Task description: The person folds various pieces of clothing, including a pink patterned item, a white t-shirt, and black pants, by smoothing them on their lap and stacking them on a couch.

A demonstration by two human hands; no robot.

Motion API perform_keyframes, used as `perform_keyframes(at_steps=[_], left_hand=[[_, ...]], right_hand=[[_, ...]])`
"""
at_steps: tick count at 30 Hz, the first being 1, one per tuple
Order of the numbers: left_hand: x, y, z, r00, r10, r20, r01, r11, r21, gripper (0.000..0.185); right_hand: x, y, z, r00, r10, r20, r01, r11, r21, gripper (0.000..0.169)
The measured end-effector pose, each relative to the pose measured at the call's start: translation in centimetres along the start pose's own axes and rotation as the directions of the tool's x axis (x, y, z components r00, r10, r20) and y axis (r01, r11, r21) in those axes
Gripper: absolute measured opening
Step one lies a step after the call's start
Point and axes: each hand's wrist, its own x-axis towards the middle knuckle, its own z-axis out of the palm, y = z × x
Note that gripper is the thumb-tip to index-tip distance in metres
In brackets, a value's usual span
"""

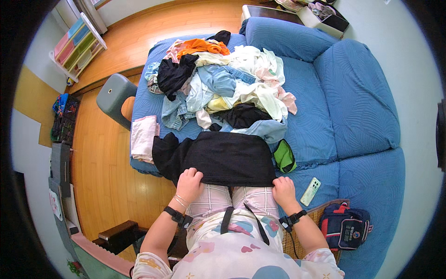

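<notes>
A black knit garment (pixel 230 158) lies spread over my knees and the front edge of the sofa seat. My left hand (pixel 190 181) grips its near left edge, and my right hand (pixel 283 188) grips its near right corner. The garment's left part is bunched, with a sleeve-like piece bent upward. Beyond it lies a loose heap of clothes: a black garment (pixel 176 75), an orange one (pixel 204 48), light blue denim (pixel 217 80) and white pieces (pixel 251 57). Folded pale pink cloth (pixel 144 137) rests at the sofa's left edge.
On the blue-covered sofa (pixel 306 104) are a green and black cloth item (pixel 285 157), a smartphone (pixel 310 191) and a navy and red bag (pixel 345 226) to my right. A grey stool (pixel 116 94) stands left of the sofa, and a dark wooden armrest (pixel 120 233) is at lower left.
</notes>
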Motion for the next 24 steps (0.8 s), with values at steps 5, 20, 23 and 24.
perform_keyframes(at_steps=[5,20,23,24], left_hand=[[0.5,-0.1,0.4,0.999,0.035,-0.003,-0.035,0.998,0.049,0.019],[-0.8,-3.1,-1.0,0.978,-0.070,-0.195,0.077,0.996,0.032,0.016],[-1.2,-3.7,-1.7,0.953,-0.131,-0.272,0.134,0.991,-0.006,0.017],[-1.5,-3.9,-1.7,0.949,-0.148,-0.277,0.154,0.988,0.000,0.017]], right_hand=[[0.1,0.2,0.3,0.999,0.036,0.027,-0.036,0.999,-0.004,0.004],[-0.1,2.0,-0.9,0.998,0.049,0.029,-0.051,0.994,0.096,0.010],[0.6,0.8,-2.5,0.997,-0.042,-0.060,0.051,0.987,0.150,0.010],[0.6,0.3,-2.7,0.996,-0.077,-0.055,0.084,0.987,0.138,0.008]])
